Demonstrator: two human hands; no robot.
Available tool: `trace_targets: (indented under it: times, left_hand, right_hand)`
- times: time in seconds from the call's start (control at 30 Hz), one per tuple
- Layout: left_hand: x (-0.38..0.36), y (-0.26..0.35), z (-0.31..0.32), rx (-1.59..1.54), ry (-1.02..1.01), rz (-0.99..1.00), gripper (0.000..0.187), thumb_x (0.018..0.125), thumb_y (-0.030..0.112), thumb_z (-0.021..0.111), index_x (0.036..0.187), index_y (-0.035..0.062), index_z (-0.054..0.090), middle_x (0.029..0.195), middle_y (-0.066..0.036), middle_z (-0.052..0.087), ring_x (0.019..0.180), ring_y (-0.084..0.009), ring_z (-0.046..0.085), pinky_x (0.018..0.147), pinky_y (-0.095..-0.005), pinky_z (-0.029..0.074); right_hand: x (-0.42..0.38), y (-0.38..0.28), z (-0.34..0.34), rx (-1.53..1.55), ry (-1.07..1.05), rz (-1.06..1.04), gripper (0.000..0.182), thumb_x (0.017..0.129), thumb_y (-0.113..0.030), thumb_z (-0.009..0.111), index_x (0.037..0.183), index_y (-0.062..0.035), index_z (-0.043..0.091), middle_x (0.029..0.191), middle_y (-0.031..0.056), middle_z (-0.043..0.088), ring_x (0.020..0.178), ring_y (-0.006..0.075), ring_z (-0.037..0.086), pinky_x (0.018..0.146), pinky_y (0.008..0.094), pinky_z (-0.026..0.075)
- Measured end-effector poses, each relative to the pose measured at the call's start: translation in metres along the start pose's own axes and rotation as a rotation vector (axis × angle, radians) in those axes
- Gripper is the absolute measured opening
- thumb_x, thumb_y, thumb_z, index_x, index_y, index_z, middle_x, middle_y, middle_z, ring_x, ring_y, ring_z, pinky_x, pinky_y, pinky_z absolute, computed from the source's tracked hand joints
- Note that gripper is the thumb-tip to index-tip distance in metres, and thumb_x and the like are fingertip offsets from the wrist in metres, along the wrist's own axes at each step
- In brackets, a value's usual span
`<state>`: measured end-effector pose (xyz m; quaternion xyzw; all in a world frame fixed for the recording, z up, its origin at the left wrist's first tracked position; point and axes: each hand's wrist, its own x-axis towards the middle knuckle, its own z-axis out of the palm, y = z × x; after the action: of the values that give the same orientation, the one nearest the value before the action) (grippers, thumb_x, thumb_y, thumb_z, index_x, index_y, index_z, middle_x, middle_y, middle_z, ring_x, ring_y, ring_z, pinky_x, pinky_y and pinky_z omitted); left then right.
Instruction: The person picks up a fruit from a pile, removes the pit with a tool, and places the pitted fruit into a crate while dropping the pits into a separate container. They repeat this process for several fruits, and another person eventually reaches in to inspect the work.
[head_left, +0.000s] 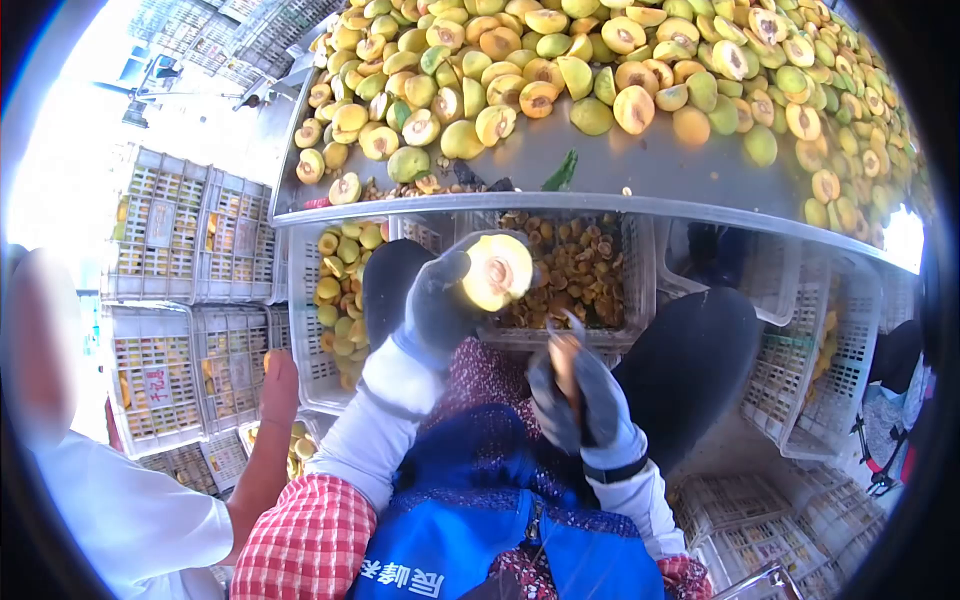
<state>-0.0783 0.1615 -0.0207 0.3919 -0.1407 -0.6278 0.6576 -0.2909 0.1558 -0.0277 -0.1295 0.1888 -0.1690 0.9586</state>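
Note:
A halved yellow fruit [497, 272], its cut side facing up, is held in my gloved left hand [440, 295], above the near edge of the metal table. Lower and to the right, my gloved right hand [580, 395] is closed around a tool with a brown handle [565, 365]; its tip is blurred by motion. The two hands are apart. Beneath them, between my knees, a crate [640, 265] contains many small brown and orange pieces [575, 265].
Many halved fruits [590, 115] are heaped on the metal table [400, 203]. A crate of fruit [345, 290] stands left of my knees. Stacked crates [155, 235] and another person [130, 510] are at the left. Further crates [790, 360] stand at the right.

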Motion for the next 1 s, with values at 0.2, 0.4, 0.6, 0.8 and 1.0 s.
trace_targets:
  times: [0.2,0.4,0.6,0.8,1.0]
  left_hand:
    - [-0.03,-0.018,0.018,0.091,-0.115,-0.02,0.059,0.08,0.032,0.059,0.126,-0.0026,0.045,0.115,-0.012,0.057,0.104,-0.0201,0.057,0.093,-0.0318,0.044]
    - [-0.053,-0.032,0.025,0.872,-0.294,0.412,0.06,0.08,0.005,0.058,0.134,-0.0043,0.035,0.129,-0.017,0.048,0.116,-0.0234,0.05,0.098,-0.033,0.039]
    - [-0.056,-0.038,0.026,0.595,-0.053,0.075,0.036,0.091,0.018,0.059,0.123,0.0052,0.049,0.093,0.001,0.057,0.078,-0.0037,0.052,0.065,-0.0176,0.043]
    - [-0.054,-0.066,0.009,0.325,0.059,0.125,0.03,0.091,0.021,0.058,0.115,0.0036,0.055,0.094,0.001,0.058,0.082,-0.0043,0.053,0.068,-0.0172,0.043]
    - [-0.055,-0.058,-0.007,0.42,0.282,0.207,0.022,0.092,0.015,0.055,0.107,-0.0006,0.058,0.097,-0.006,0.063,0.087,-0.0109,0.057,0.078,-0.0238,0.047]
  right_hand:
    - [0.023,0.043,-0.006,-0.275,0.473,-0.479,0.022,0.094,-0.027,0.052,0.102,-0.0065,0.052,0.061,-0.0005,0.053,0.04,0.0075,0.046,0.033,0.0206,0.035]
    - [0.012,0.028,-0.003,-0.21,0.367,-0.542,0.034,0.087,-0.011,0.057,0.118,0.0019,0.049,0.101,0.0072,0.059,0.092,0.0158,0.06,0.083,0.0271,0.048]
    - [0.016,0.034,-0.021,-0.687,0.504,-0.676,0.041,0.08,-0.01,0.062,0.115,0.0045,0.049,0.1,0.0085,0.06,0.085,0.0166,0.059,0.078,0.0269,0.047]
    - [0.017,0.039,-0.012,-1.156,0.575,-0.653,0.046,0.08,-0.002,0.06,0.124,0.0043,0.047,0.107,0.0113,0.059,0.096,0.0171,0.058,0.085,0.0283,0.045]
    - [0.008,0.05,0.003,-1.624,0.212,-0.841,0.041,0.076,-0.016,0.068,0.112,-0.0003,0.055,0.094,0.0174,0.063,0.082,0.0322,0.064,0.072,0.0353,0.05]
